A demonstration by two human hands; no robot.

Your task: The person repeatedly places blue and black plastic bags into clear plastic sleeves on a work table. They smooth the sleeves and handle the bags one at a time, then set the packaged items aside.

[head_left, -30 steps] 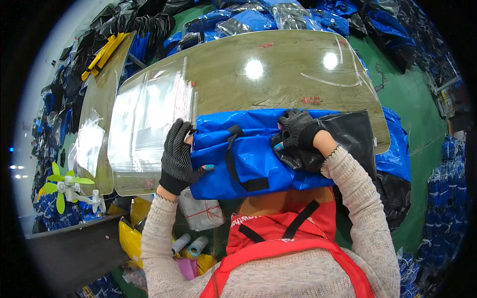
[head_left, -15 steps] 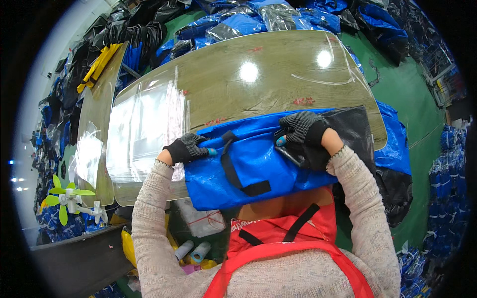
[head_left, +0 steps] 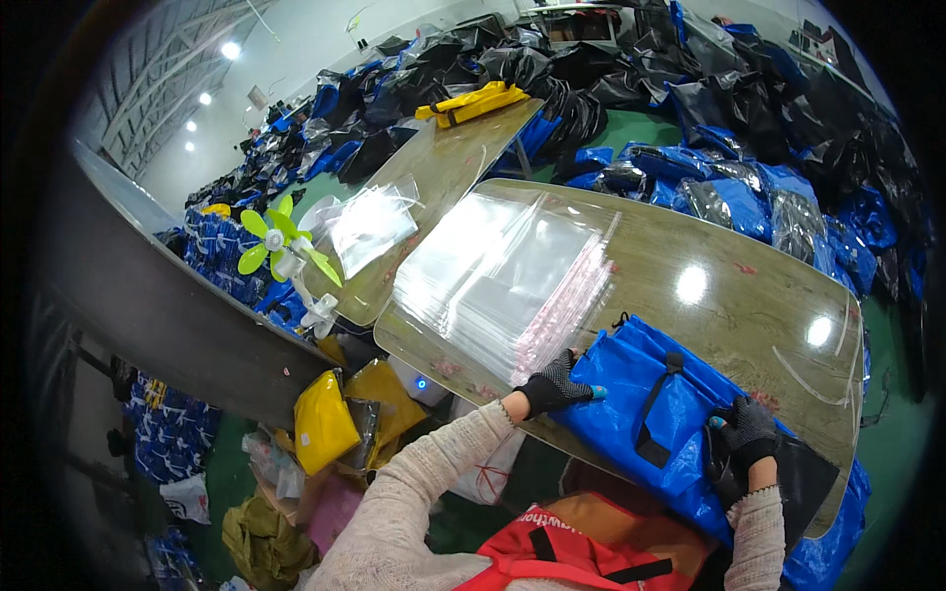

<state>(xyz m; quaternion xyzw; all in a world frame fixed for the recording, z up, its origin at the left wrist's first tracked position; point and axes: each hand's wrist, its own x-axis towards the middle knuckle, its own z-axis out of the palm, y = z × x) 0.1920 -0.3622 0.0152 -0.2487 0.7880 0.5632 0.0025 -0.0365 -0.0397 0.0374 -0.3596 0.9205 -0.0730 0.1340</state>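
Bag (head_left: 693, 416), lower right of frame, pinched at one edge by left hand (head_left: 557, 385), bunched at black end in right hand (head_left: 746, 433). Poking past edge of table (head_left: 749, 325), so could totally slip if loosened, or snag nearby plastic sleeves (head_left: 483, 286).

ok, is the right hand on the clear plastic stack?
No, the right hand is on the blue-and-black bag, and the clear plastic stack lies left of that bag.

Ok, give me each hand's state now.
Left hand: closed on the blue bag, at its left end.
Right hand: curled over it; grip cannot be told.
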